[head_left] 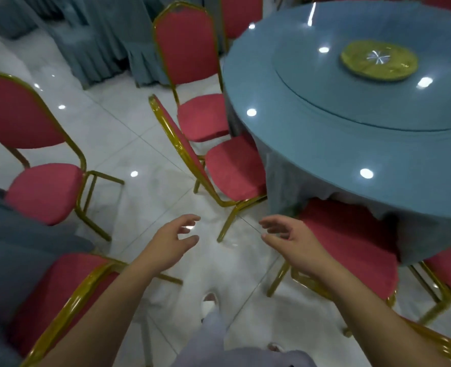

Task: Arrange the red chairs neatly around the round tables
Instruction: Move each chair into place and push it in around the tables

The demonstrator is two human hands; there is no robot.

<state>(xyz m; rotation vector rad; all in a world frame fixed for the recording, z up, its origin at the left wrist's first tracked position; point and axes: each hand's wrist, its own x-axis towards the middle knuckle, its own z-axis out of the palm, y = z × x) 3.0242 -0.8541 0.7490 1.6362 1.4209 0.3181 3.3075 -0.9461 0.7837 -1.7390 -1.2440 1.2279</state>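
Note:
A round table (325,154) with a blue cloth and glass top fills the upper right. Several red chairs with gold frames stand round it: one (235,170) with its seat tucked under the table's left edge, another (192,62) behind it, a third (351,250) at the near edge. My left hand (174,239) and right hand (288,234) hover over the floor just short of the tucked chair's rear leg. Both have loosely spread fingers and hold nothing.
Two more red chairs stand at the left (39,165) and lower left (60,300), beside a grey-clothed table edge (7,255). Grey-covered chairs (100,43) line the back. A gold disc (378,60) lies on the table's turntable. White tiled floor (145,213) lies between the tables.

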